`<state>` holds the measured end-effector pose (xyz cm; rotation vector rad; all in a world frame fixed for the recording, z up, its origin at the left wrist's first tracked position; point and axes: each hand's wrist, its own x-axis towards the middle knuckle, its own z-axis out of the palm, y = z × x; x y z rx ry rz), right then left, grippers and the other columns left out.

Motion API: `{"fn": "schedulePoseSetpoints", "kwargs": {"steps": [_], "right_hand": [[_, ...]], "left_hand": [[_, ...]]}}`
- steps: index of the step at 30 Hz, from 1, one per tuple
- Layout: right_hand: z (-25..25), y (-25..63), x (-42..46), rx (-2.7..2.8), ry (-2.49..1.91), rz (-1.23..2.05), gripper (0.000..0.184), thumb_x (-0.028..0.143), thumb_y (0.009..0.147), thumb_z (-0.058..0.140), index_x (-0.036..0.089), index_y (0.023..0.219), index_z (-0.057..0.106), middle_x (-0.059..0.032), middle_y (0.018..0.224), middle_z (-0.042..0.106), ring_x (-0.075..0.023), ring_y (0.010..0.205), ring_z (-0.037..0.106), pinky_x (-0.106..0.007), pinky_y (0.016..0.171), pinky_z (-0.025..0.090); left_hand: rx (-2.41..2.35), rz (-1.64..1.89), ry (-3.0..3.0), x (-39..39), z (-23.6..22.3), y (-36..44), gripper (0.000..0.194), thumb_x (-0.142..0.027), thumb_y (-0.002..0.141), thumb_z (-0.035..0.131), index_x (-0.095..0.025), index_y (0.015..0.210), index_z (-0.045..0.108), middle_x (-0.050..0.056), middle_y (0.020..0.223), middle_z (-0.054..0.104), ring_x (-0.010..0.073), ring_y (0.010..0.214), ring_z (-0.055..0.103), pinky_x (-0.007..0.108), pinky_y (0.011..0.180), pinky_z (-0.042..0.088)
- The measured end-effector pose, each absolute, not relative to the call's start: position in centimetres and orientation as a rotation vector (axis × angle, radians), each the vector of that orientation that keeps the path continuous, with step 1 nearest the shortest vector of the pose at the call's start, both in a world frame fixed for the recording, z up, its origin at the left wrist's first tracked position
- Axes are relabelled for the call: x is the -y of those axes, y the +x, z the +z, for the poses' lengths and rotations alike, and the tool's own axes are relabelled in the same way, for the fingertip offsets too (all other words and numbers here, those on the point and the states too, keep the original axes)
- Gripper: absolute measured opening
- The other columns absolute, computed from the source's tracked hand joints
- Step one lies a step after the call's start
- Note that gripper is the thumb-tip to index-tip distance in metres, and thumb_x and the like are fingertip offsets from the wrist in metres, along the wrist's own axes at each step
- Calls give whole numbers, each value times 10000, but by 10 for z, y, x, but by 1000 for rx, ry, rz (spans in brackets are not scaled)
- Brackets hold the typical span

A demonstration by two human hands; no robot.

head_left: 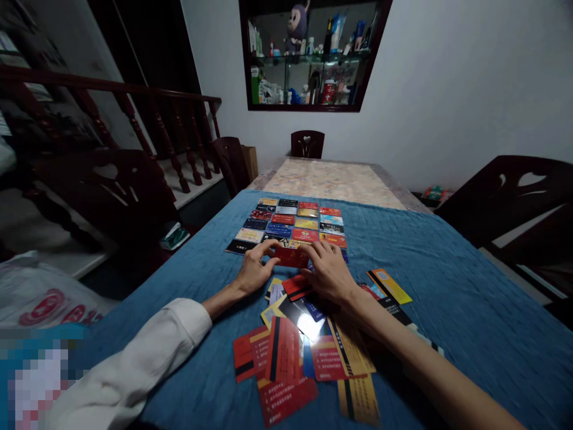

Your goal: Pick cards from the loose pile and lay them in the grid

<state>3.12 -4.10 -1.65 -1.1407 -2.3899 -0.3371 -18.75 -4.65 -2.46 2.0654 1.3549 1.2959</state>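
Note:
A red card is pinched at its two short ends, my left hand on one side and my right hand on the other. It is at the near edge of a block of cards laid in rows; whether it touches the cloth I cannot tell. Below my hands spreads a loose heap of cards, among them a red card with a black stripe, a yellow card and a glossy dark card. My right wrist hides part of this heap.
A blue cloth covers the near table, with a patterned tabletop beyond. Dark wooden chairs stand around it. White plastic bags are at the left, by a railing. A stocked wall cabinet hangs behind.

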Motion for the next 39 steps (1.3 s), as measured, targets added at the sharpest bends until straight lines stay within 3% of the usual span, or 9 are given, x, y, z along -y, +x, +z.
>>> {"fn": "schedulePoseSetpoints", "kwargs": {"steps": [6,17,26,39], "right_hand": [[-15,48,41,2384,-1179,-473,538,227,797,669,179,1317,539,-146,1175,637,-301,1056,532,-423,912,345],[-9,83,32,2334,-1158,-620,428,252,894,567,150,1309,533,-143,1189,662,-275,1054,525,-402,913,333],[2,110,6,2322,-1177,-607,404,269,887,533,114,1260,551,-154,1162,680,-279,1011,537,-401,864,350],[18,145,-63,2370,-1293,-479,473,296,861,598,126,1296,526,-167,1213,608,-300,1053,508,-370,797,413]], "left_hand": [[-1271,1295,2064,39,-16,-171,323,-77,770,618,-209,1064,634,-8,967,709,131,791,672,212,660,504],[-1152,1222,2256,14,-8,-145,374,-51,785,614,-207,1125,601,4,973,686,153,815,651,304,848,518],[-1086,880,2741,-15,19,-127,526,-125,804,644,-159,1314,517,121,1207,645,282,1086,535,443,969,459],[-1230,611,2989,-80,48,-87,438,-181,833,605,-135,1262,531,152,1283,531,300,1150,475,434,947,434]]}}
